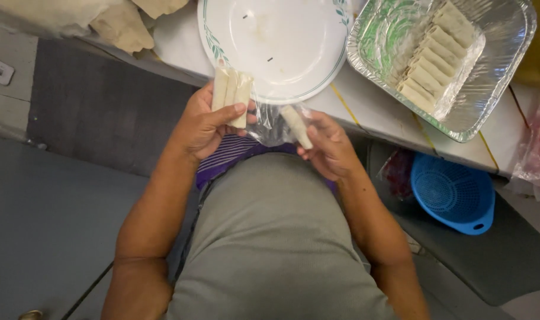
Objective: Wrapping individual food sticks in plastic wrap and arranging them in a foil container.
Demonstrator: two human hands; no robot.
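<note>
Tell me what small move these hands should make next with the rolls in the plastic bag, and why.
Probably slide the single roll in the right hand deeper into the clear plastic bag, beside the rolls gripped by the left hand. That roll lies apart from the others, seemingly near the bag's loose end, and both hands are off the table edge, above the lap.

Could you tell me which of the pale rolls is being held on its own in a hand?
The single roll in the right hand; the left hand holds a bundle of rolls, and the rest lie in the foil tray.
</note>
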